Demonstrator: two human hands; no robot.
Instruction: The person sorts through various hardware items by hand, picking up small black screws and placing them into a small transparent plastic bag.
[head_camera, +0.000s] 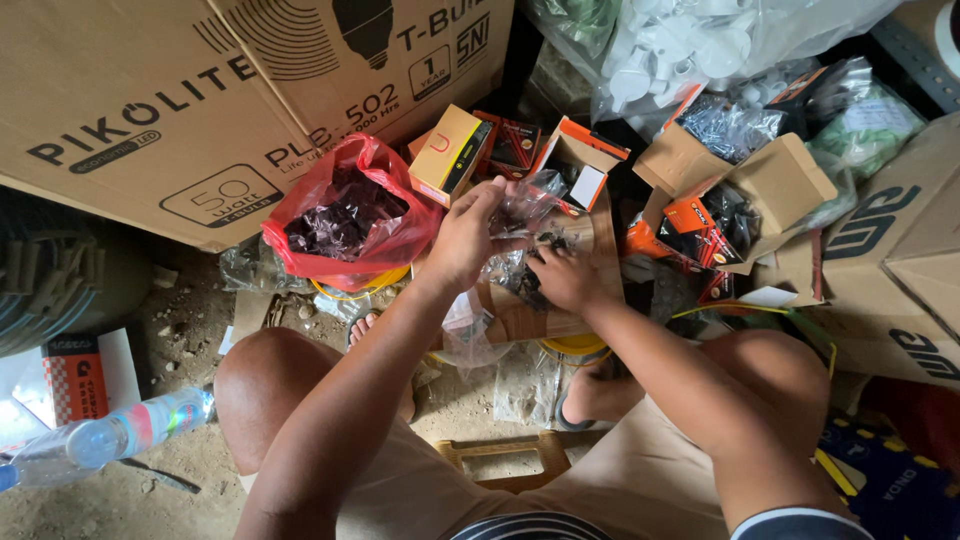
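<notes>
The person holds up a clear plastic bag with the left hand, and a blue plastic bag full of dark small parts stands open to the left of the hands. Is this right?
Not quite. The head view shows the open bag of dark parts is red, not blue. The rest holds: the left hand lifts a clear plastic bag, and the red one stands left of both hands.

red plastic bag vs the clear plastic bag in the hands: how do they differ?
The red plastic bag is opaque-tinted, while the clear plastic bag is see-through. The red one sits untouched beside the left hand; the clear one is pinched by the left hand, with the right hand at the small dark parts below it. The red one bulges fuller. Both hold small dark pieces.
</notes>
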